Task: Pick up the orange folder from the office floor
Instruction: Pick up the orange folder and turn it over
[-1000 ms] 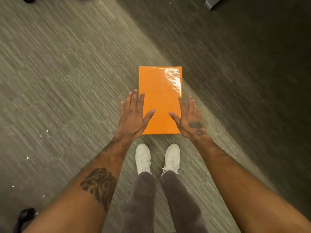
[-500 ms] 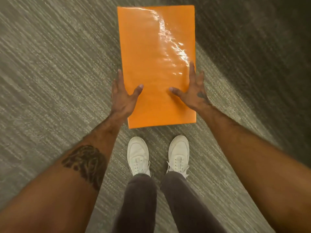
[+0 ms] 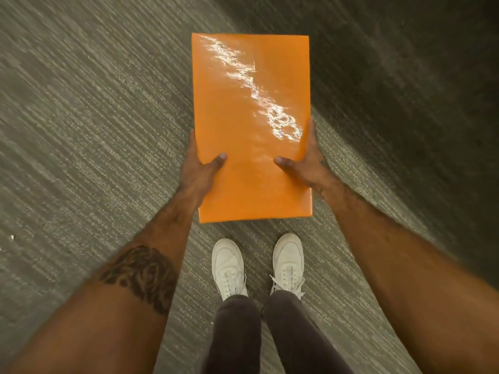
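Looking down from the head camera, I take the largest thing first: the grey, ribbed office carpet floor (image 3: 89,136), which fills the view and darkens toward the upper right. Over it sits the flat, glossy orange rectangular folder (image 3: 251,125), held in front of my white sneakers (image 3: 228,265); I judge it lifted just clear of the carpet, though the picture alone does not prove a gap. Its long sides run away from me. My left hand (image 3: 198,172) clamps the near left edge, thumb on top and the fingers hidden beneath, and my right hand (image 3: 306,164) does the same on the near right edge, so both are closed on the folder. It looks thin and light, yet the far half hangs unsupported, so I expect it to be fairly stiff with some flex. The bright streaks of glare (image 3: 259,87) suggest a slick plastic or laminated skin, so the thumbs could slide. I would keep hold along both long edges, a little nearer the middle, and pinch firmly so any loose sheets stay inside.
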### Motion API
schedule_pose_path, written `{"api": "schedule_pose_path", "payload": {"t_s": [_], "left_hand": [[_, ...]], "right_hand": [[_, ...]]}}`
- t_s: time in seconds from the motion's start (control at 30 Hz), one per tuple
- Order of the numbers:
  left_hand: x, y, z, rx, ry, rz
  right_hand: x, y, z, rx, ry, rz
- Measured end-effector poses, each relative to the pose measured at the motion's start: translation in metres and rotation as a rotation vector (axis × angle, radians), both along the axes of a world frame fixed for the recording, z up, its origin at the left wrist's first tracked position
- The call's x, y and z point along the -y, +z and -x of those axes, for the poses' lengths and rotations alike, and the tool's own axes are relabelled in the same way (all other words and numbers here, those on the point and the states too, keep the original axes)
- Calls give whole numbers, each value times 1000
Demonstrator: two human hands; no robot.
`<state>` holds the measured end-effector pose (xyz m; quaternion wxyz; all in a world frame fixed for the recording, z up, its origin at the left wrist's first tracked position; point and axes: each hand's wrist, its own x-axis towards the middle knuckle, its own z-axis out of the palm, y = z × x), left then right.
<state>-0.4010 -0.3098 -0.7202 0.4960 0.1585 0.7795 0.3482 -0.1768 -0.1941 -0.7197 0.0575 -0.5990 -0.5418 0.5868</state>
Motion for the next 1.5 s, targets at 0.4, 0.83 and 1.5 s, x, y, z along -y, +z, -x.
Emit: {"api": "schedule_pose_path", "payload": {"t_s": [0.4, 0.83, 1.5], "left_hand": [[-92, 176, 41, 49, -97, -151], [-252, 281, 35, 5, -319, -207], [-512, 219, 45, -47, -563, -205]], "right_hand": [[-50, 172, 27, -68, -161, -75], [-170, 266, 11, -70, -302, -78], [-365, 201, 4, 46, -490, -86]]}}
